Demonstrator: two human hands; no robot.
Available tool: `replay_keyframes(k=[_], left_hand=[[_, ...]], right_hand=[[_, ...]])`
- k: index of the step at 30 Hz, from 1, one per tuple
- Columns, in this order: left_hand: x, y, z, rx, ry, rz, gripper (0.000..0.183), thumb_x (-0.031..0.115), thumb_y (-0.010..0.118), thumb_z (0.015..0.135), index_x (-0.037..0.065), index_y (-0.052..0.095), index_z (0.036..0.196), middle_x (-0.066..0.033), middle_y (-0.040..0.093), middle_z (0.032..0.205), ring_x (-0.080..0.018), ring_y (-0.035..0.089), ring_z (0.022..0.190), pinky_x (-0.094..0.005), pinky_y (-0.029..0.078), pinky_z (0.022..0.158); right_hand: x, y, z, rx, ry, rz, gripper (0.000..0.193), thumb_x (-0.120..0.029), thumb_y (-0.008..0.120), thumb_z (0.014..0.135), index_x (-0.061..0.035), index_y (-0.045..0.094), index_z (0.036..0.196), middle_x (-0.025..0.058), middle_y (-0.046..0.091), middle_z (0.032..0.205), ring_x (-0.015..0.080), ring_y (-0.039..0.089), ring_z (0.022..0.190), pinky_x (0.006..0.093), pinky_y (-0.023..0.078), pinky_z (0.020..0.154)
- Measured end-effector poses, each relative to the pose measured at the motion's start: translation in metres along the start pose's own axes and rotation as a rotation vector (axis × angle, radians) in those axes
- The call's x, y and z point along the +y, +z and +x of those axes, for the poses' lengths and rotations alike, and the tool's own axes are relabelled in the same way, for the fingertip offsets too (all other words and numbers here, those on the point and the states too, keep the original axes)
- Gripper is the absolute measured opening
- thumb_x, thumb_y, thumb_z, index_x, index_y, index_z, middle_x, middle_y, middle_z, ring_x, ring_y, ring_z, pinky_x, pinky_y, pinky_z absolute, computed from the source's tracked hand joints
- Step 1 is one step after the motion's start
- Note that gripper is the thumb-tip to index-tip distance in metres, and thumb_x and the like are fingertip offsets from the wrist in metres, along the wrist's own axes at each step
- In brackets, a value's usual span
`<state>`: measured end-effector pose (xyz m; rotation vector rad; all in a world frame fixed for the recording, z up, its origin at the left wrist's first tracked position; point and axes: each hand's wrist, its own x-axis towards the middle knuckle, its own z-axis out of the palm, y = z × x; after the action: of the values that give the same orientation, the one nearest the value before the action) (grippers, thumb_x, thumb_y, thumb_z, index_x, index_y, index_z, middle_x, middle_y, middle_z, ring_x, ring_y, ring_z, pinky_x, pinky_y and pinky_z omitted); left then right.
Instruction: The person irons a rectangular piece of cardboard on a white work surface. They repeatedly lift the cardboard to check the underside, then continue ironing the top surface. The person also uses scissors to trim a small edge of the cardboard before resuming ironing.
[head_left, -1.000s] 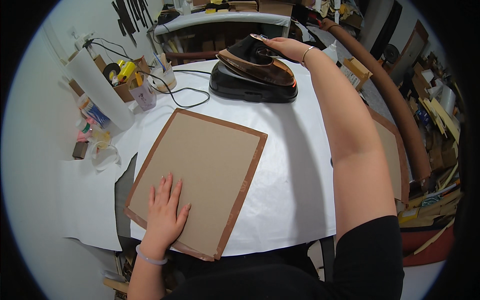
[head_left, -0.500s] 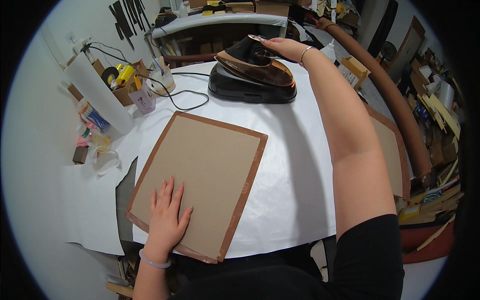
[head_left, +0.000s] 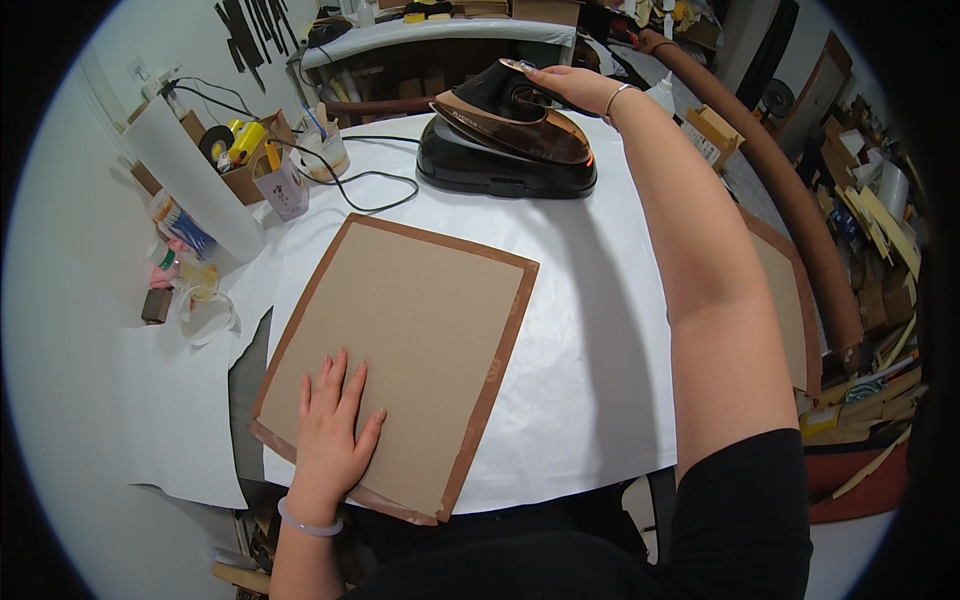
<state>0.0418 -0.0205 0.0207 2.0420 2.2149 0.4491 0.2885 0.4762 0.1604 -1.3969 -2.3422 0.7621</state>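
- Hands are set well apart: the left hand (head_left: 335, 435) is laid flat, fingers spread, on the lower-left part of the board (head_left: 425, 320); the iron (head_left: 525, 133) is gripped at its handle by the right hand (head_left: 575, 86).
- The brown-edged board is laid aslant on the white-covered surface (head_left: 600, 420).
- The iron is seated on a black stand (head_left: 490, 177) beyond the board.
- A cord (head_left: 375, 210) is looped leftward.
- A white roll (head_left: 195, 185) is placed at left.

To your left, a white roll (head_left: 195, 180) sits near a patterned cup (head_left: 280, 195); to your right, a long brown roll (head_left: 788, 195) runs past a small cardboard box (head_left: 712, 138).
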Motion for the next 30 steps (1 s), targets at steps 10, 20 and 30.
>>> replay_keyframes(k=[10, 20, 30], left_hand=[[-0.001, 0.0, 0.0, 0.006, -0.003, 0.005, 0.062, 0.025, 0.065, 0.1, 0.006, 0.05, 0.157, -0.018, 0.037, 0.17, -0.0412, 0.035, 0.157, -0.0605, 0.021, 0.129], [-0.006, 0.0, 0.001, 0.011, 0.012, -0.025, 0.063, 0.029, 0.065, 0.101, 0.006, 0.049, 0.157, -0.0205, 0.037, 0.17, -0.0415, 0.035, 0.156, -0.06, 0.02, 0.129], [0.008, 0.012, -0.01, 0.035, -0.097, -0.006, 0.064, 0.025, 0.064, 0.102, 0.005, 0.045, 0.16, -0.021, 0.033, 0.171, -0.0445, 0.033, 0.156, -0.0631, 0.019, 0.128]], right_hand=[[-0.016, -0.003, -0.017, -0.019, -0.026, 0.005, 0.078, -0.075, 0.064, 0.094, -0.0227, 0.063, 0.151, 0.0137, 0.058, 0.156, 0.0315, 0.045, 0.152, 0.0482, 0.032, 0.124], [-0.028, 0.0, -0.022, 0.237, -0.289, -0.322, 0.048, -0.048, 0.08, 0.096, -0.0038, 0.06, 0.089, 0.006, 0.062, 0.078, 0.0177, 0.057, 0.074, 0.0347, 0.049, 0.07], [-0.066, 0.01, -0.199, 0.217, -0.242, -0.393, 0.043, -0.041, 0.075, 0.1, -0.006, 0.063, 0.123, 0.0172, 0.075, 0.091, 0.0321, 0.075, 0.084, 0.0415, 0.058, 0.075]])
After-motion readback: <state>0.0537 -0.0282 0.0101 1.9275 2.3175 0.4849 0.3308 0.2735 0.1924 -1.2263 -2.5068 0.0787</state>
